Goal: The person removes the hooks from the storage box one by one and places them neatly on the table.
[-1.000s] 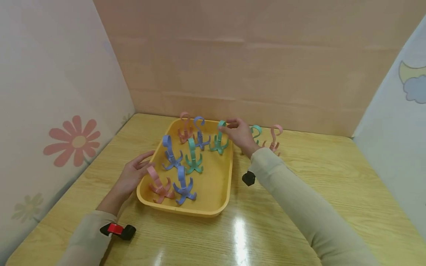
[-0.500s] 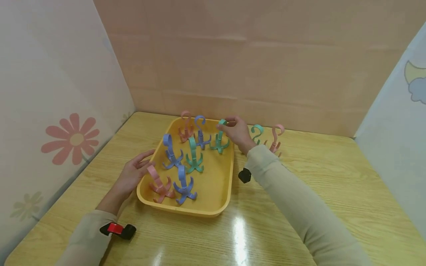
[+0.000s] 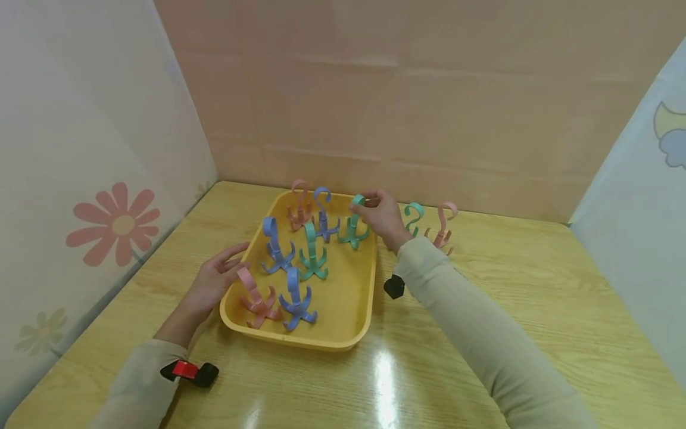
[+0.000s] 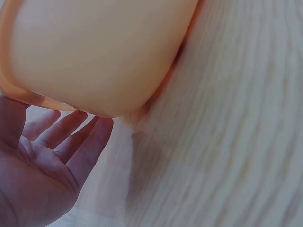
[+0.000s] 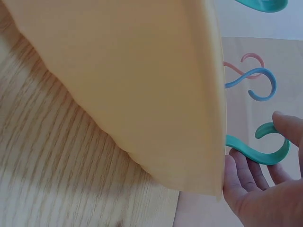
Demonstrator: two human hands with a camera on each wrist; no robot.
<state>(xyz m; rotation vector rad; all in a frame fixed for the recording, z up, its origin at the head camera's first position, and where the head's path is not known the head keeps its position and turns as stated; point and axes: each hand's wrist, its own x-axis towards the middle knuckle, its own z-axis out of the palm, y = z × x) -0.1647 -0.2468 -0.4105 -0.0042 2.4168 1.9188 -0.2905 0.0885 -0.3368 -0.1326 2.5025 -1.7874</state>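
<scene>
In the head view, my right hand (image 3: 384, 219) holds the curved top of a green four-pronged hanging hook (image 3: 354, 231), which stands at the far right corner inside a yellow tray (image 3: 327, 343). The right wrist view shows thumb and fingers around that hook's green curl (image 5: 265, 157). At the tray's left side, my left hand (image 3: 213, 282) touches the rim with its thumb near a pink hook (image 3: 259, 305). In the left wrist view, the fingertips (image 4: 105, 126) rest against the tray's outer wall (image 4: 94, 56), fingers loosely extended.
The tray also holds blue hooks (image 3: 298, 305), another green hook (image 3: 312, 256) and a pink hook (image 3: 299, 210) at the back. Right of the tray, a green hook (image 3: 414, 214) and a pink hook (image 3: 442, 229) stand on the wooden table (image 3: 482, 286). Papered panels (image 3: 429, 119) enclose the back and sides.
My right forearm has shifted slightly left, while the right hand stays at the green hook. The left hand, the tray and the other hooks have not visibly moved.
</scene>
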